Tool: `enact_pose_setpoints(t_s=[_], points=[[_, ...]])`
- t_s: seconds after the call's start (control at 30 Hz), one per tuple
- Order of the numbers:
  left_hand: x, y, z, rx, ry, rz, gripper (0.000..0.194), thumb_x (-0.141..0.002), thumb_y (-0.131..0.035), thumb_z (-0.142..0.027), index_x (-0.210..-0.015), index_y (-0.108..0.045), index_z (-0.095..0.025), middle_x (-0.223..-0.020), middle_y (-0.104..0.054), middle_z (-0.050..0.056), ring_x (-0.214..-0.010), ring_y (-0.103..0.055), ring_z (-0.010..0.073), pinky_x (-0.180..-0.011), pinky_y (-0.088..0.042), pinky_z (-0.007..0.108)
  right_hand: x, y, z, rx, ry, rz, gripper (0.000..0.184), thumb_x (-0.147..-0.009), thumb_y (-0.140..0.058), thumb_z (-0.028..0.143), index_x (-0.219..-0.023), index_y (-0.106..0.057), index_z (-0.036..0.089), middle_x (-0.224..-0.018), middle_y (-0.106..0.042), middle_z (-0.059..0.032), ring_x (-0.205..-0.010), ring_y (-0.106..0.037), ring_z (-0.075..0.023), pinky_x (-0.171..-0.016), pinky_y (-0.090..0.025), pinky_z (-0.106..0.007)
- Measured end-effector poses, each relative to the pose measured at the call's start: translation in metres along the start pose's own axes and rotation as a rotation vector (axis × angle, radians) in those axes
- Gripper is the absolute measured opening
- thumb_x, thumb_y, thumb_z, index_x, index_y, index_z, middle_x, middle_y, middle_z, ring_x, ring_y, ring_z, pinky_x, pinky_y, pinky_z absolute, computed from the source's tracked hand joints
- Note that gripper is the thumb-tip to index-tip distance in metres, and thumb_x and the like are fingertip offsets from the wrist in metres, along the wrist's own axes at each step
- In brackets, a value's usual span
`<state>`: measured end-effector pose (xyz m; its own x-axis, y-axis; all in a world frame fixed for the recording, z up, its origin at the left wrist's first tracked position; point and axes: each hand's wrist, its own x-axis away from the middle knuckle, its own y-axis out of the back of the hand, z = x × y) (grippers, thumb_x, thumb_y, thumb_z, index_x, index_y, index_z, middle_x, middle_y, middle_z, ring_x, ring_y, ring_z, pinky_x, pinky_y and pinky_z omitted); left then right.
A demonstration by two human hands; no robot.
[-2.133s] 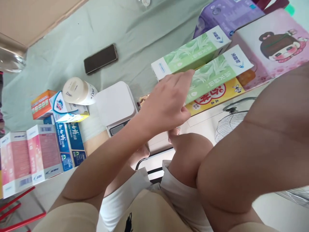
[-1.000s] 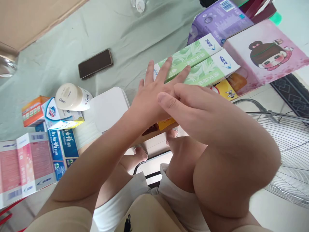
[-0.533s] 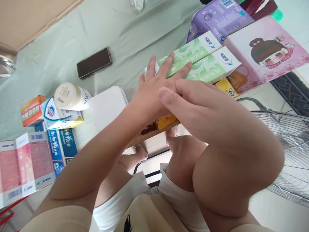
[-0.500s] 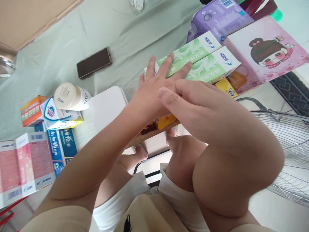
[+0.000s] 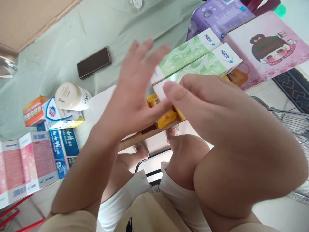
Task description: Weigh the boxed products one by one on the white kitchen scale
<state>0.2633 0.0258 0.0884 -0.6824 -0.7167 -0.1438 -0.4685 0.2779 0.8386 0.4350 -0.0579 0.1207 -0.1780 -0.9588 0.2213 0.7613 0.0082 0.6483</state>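
Head camera: two bare hands over a table with a pale green cloth (image 5: 60, 54), boxes along its near side.
Left hand (image 5: 132, 87): raised, fingers spread and bent a little, thumb stretched toward the other hand; it grips nothing that shows (its fingertips are blurred).
Right hand (image 5: 200, 100): thumb lying near the bent first finger, the other fingers hidden, so I cannot tell whether they pinch anything.
Thumbs: near each other; whether they touch cannot be told.
Green boxes: the far box (image 5: 188, 54) and the near box (image 5: 205, 66) lie side by side on the right, the near one partly behind the right hand.
Under the hands: yellow packets (image 5: 167, 117) by the wooden edge (image 5: 130, 140).
Behind the green boxes: a purple pack (image 5: 214, 16) and a pink box (image 5: 241, 35) with a cartoon figure.
Left of the hands: a white scale (image 5: 101, 100), partly covered, a cream tub (image 5: 66, 95) (marked Dove) beside a soap box (image 5: 64, 117), and a phone (image 5: 94, 62) farther back.
Far left: pink cartons (image 5: 40, 158) next to blue boxes (image 5: 58, 149).
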Motion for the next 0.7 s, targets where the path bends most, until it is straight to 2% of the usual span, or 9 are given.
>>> enact_pose_setpoints(t_s=[0.03, 0.07, 0.1, 0.13, 0.2, 0.3, 0.47, 0.53, 0.7], points=[[0.013, 0.007, 0.007, 0.020, -0.043, -0.058, 0.070, -0.091, -0.069, -0.053, -0.154, -0.048, -0.029, -0.165, -0.048, 0.001, -0.162, -0.035, 0.0269, -0.138, -0.026, 0.054, 0.000, 0.002, 0.002, 0.025, -0.034, -0.038, 0.060, -0.095, -0.044, 0.070, -0.060, -0.047, 0.022, -0.059, -0.043, -0.0004, -0.053, -0.044, -0.0091, -0.051, -0.030, -0.024], [0.028, 0.014, 0.015, 0.123, -0.058, -0.228, 0.057, -0.093, -0.067, -0.048, -0.146, -0.057, -0.027, -0.151, -0.060, 0.004, -0.148, -0.053, 0.0253, -0.130, -0.041, 0.052, 0.001, 0.003, 0.005, 0.041, -0.068, -0.066, 0.060, -0.095, -0.045, 0.071, -0.061, -0.046, 0.023, -0.059, -0.041, 0.0000, -0.052, -0.042, -0.0090, -0.050, -0.029, -0.025], [0.042, 0.019, 0.022, 0.229, -0.012, -0.361, 0.048, -0.093, -0.069, -0.042, -0.138, -0.064, -0.028, -0.139, -0.067, 0.004, -0.133, -0.064, 0.0232, -0.118, -0.053, 0.047, 0.001, 0.004, 0.008, 0.044, -0.099, -0.086, 0.059, -0.095, -0.047, 0.071, -0.060, -0.044, 0.023, -0.058, -0.039, 0.0002, -0.050, -0.039, -0.0092, -0.049, -0.029, -0.026], [0.057, 0.023, 0.029, 0.333, 0.046, -0.460, 0.040, -0.090, -0.072, -0.037, -0.129, -0.070, -0.027, -0.126, -0.073, 0.004, -0.120, -0.069, 0.0217, -0.106, -0.058, 0.043, 0.001, 0.004, 0.012, 0.040, -0.123, -0.094, 0.060, -0.095, -0.049, 0.070, -0.059, -0.042, 0.023, -0.057, -0.039, 0.0004, -0.050, -0.036, -0.0097, -0.048, -0.029, -0.028], [0.083, 0.028, 0.042, 0.392, 0.115, -0.621, 0.026, -0.082, -0.078, -0.031, -0.108, -0.078, -0.025, -0.101, -0.077, 0.003, -0.094, -0.073, 0.0202, -0.084, -0.060, 0.038, 0.001, 0.001, 0.021, 0.029, -0.138, -0.088, 0.059, -0.095, -0.052, 0.068, -0.058, -0.039, 0.023, -0.055, -0.039, 0.0002, -0.049, -0.035, -0.0113, -0.047, -0.029, -0.031], [0.116, 0.036, 0.058, 0.349, 0.218, -0.677, 0.018, -0.081, -0.077, -0.029, -0.099, -0.080, -0.026, -0.091, -0.078, 0.002, -0.084, -0.071, 0.0212, -0.077, -0.058, 0.041, 0.003, -0.013, 0.036, 0.052, -0.042, -0.061, 0.057, -0.094, -0.052, 0.067, -0.059, -0.042, 0.023, -0.056, -0.043, -0.0005, -0.052, -0.041, -0.0132, -0.048, -0.031, -0.032], [0.166, 0.051, 0.084, 0.409, 0.104, -0.780, 0.020, -0.084, -0.076, -0.024, -0.103, -0.081, -0.028, -0.093, -0.079, 0.000, -0.085, -0.073, 0.0225, -0.076, -0.057, 0.040, 0.008, -0.061, 0.072, 0.090, 0.163, 0.003, 0.050, -0.094, -0.060, 0.056, -0.060, -0.047, 0.022, -0.056, -0.048, 0.0002, -0.055, -0.046, -0.0112, -0.052, -0.031, -0.030], [0.188, 0.055, 0.091, 0.447, 0.139, -0.824, 0.020, -0.086, -0.075, -0.025, -0.105, -0.081, -0.027, -0.095, -0.079, 0.001, -0.089, -0.074, 0.0227, -0.078, -0.058, 0.040, 0.009, -0.085, 0.090, 0.098, 0.224, 0.042, 0.046, -0.094, -0.060, 0.052, -0.061, -0.050, 0.023, -0.056, -0.051, 0.0005, -0.052, -0.045, -0.0099, -0.050, -0.029, -0.029], [0.239, 0.077, 0.076, 0.372, 0.305, -0.897, 0.020, -0.093, -0.068, -0.025, -0.109, -0.080, -0.027, -0.103, -0.077, 0.002, -0.101, -0.073, 0.0232, -0.090, -0.060, 0.044, 0.013, -0.150, 0.131, 0.133, 0.364, 0.198, 0.034, -0.091, -0.061, 0.049, -0.068, -0.057, 0.024, -0.054, -0.054, 0.0011, -0.051, -0.045, -0.0122, -0.050, -0.027, -0.029]])
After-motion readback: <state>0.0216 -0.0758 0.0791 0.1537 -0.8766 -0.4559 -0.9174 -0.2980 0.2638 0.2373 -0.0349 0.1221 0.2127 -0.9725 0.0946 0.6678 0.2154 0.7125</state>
